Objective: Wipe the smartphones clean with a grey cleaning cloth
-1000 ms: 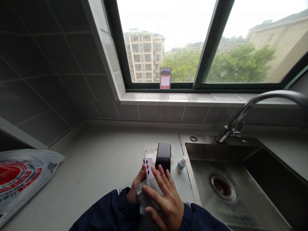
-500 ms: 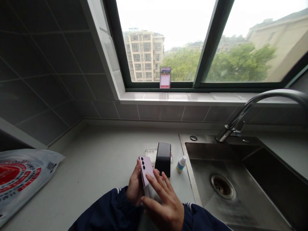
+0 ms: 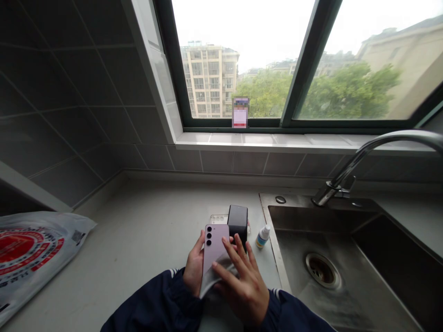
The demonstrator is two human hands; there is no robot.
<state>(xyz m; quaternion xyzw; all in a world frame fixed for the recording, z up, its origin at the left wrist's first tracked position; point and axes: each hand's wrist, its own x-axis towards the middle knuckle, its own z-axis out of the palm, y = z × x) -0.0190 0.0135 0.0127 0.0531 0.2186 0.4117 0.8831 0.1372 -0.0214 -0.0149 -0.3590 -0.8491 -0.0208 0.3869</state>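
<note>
My left hand (image 3: 194, 272) grips a lavender phone (image 3: 213, 246) by its left edge, its back with three camera lenses facing up. Over the phone's lower half my right hand (image 3: 242, 286) presses a grey cloth (image 3: 211, 281), fingers spread and bent over it. Just beyond, a black phone (image 3: 237, 222) lies face up on the counter, partly on a clear case (image 3: 218, 218). A small white dropper bottle (image 3: 262, 236) with a blue label stands to its right.
A steel sink (image 3: 332, 276) with a drain and a curved tap (image 3: 363, 157) fills the right side. A white plastic bag with red print (image 3: 31, 249) lies at the left on the grey counter (image 3: 138, 230). A tiled sill and window run along the back.
The lavender phone has turned from edge-on to flat, its back now fully facing up. My right hand has brought the grey cloth onto its lower part.
</note>
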